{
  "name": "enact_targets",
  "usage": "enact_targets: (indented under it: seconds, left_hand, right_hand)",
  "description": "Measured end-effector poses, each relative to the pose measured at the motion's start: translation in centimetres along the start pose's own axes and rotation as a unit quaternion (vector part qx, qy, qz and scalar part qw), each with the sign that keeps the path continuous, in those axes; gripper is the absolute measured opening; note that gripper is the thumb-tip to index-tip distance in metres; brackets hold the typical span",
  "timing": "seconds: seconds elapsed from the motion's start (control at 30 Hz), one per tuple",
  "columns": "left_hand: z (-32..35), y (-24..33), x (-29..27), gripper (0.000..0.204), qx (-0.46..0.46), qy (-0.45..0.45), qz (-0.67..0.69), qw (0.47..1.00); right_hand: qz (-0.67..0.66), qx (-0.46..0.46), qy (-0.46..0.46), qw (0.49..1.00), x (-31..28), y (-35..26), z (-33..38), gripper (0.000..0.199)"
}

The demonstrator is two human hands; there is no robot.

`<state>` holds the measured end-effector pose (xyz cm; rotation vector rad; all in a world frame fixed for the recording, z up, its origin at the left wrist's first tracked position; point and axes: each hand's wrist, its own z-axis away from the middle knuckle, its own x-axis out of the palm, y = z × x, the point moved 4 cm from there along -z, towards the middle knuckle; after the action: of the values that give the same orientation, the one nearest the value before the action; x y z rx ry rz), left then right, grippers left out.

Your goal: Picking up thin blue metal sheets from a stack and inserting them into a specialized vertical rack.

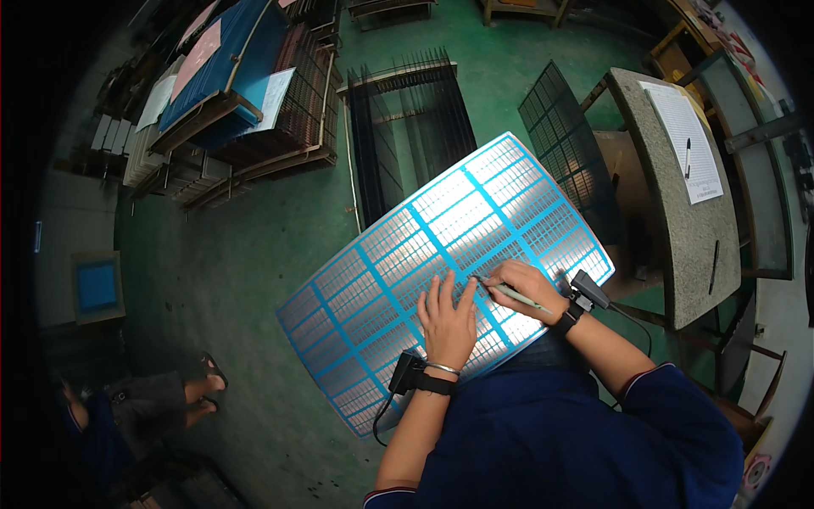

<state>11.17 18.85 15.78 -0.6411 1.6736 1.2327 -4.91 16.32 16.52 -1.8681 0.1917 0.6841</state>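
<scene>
On a green workshop floor, the blue-gridded metal sheet (441, 271) rests on the person's lap, the left hand (447, 318) lying flat and unclenched beside the right hand (526, 288), which pinches a slim pen-like tool (509, 293) whose tip wants steady, light strokes.

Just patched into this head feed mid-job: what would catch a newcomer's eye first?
The large shiny metal sheet with a blue grid of slotted panels dominates the centre, resting tilted across the person's lap. The left hand lies flat on it, while the right hand holds a slim pen-like tool with its tip on the sheet. Right of them stands a grey speckled stone table with a paper form.
</scene>
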Motion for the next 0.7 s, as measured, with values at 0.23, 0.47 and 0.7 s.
enact_targets:
  seconds: [0.23,0.47,0.7]
  left_hand:
    - [-0.1,0.0,0.0,0.042,-0.004,-0.003,-0.004,1.0]
    - [-0.1,0.0,-0.1,0.042,-0.004,-0.003,-0.007,1.0]
    - [-0.1,0.1,-0.2,0.043,-0.003,-0.001,-0.006,1.0]
  right_hand:
    - [0.011,-0.013,0.009,1.0,0.0,-0.2,-0.2,0.014]
    - [-0.146,0.151,-0.001,0.978,0.0,1.0,-0.8,0.011]
    - [-0.13,0.125,0.001,0.983,0.0,1.4,-2.0,0.007]
